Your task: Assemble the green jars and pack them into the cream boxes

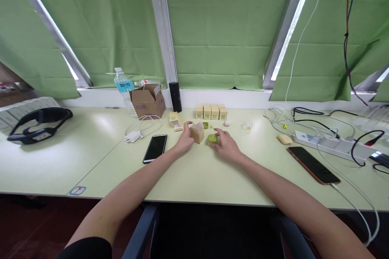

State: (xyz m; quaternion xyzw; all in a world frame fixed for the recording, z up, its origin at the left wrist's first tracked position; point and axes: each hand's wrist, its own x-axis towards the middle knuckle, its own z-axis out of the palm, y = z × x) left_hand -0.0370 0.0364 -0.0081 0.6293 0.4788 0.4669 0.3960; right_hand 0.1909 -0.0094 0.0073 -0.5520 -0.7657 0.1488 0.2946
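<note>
At the middle of the desk, my left hand is curved around the left side of a small tan cardboard box, which stands with its top flaps open. Close to its right, my right hand has its thumb and fingers about a small clear jar with a green lid. Behind the two hands lie a small green piece and a pale pink piece. Another small box with its flap open sits beyond my left hand. Several closed small boxes form a row at the back.
A black phone lies left of my hands, near a white charger. Further back are a brown carton, a water bottle and a black cylinder. On the right are another phone, cables and a power strip.
</note>
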